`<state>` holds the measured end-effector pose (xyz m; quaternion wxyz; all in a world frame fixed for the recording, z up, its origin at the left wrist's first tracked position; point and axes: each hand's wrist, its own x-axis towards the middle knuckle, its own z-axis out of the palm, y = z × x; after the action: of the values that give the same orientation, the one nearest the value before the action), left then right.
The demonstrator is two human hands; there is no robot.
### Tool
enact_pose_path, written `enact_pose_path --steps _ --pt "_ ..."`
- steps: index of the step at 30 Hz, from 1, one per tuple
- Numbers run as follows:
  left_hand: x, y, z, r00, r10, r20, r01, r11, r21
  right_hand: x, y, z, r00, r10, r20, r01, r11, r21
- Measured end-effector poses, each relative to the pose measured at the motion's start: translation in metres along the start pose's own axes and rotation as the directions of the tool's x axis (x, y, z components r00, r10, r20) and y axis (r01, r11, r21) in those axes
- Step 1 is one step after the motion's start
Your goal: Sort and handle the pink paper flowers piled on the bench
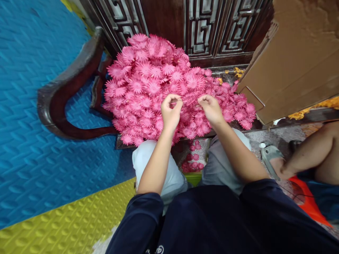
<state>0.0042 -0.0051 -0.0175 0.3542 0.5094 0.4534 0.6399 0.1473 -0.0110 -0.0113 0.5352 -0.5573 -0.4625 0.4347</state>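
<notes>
A large heap of pink artificial flowers [148, 88] covers the dark wooden seat in front of my knees. Above its near right side, my left hand [171, 110] pinches with thumb and forefinger at the edge of a pink flower [189, 98]. This flower is blurred and hard to tell from the pile behind it. Just right of it, my right hand [210, 108] has thumb and fingertips pressed together. What those fingertips hold, if anything, I cannot make out. The two hands are a short way apart, level with each other.
A curved wooden armrest [60, 102] stands left of the heap, beside blue matting [23, 123]. On the right a cardboard sheet [299, 60] leans, with orange flowers [298, 115] near it. Some pink flowers [194, 157] lie below. Another person's leg [315, 151] is at right.
</notes>
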Motion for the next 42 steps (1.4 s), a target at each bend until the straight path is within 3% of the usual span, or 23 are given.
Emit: enact_pose_path --steps 3,9,19,22,30,38,42 --pt "-0.003 0.001 0.002 0.999 0.034 0.019 -0.034 0.999 0.033 -0.004 -0.003 0.004 0.999 -0.023 0.045 0.024 1.0 -0.009" --pt "-0.01 0.006 0.007 0.979 0.044 0.2 -0.064 0.993 0.097 -0.007 -0.007 0.007 0.989 -0.068 0.128 0.064 0.997 0.034" --pt "-0.006 -0.004 0.007 0.957 -0.099 0.273 0.119 0.991 -0.059 -0.009 -0.007 0.008 0.996 -0.039 0.085 0.031 0.995 0.093" --pt "-0.006 -0.007 0.007 0.957 -0.093 0.275 0.11 0.993 -0.045 -0.009 -0.008 0.008 0.996 -0.04 0.076 0.032 0.994 0.103" --pt "-0.006 0.001 0.006 0.972 -0.123 0.199 0.123 0.992 0.016 -0.014 -0.014 0.012 0.981 -0.056 0.184 0.031 0.99 0.136" --pt "-0.003 0.0 0.005 0.947 -0.222 0.232 0.255 0.959 -0.124 -0.014 -0.01 0.012 0.972 -0.06 0.225 0.025 0.987 0.156" --pt "-0.003 0.003 0.004 0.948 -0.216 0.236 0.253 0.957 -0.141 -0.015 -0.014 0.01 0.973 -0.034 0.229 0.006 0.992 0.122"
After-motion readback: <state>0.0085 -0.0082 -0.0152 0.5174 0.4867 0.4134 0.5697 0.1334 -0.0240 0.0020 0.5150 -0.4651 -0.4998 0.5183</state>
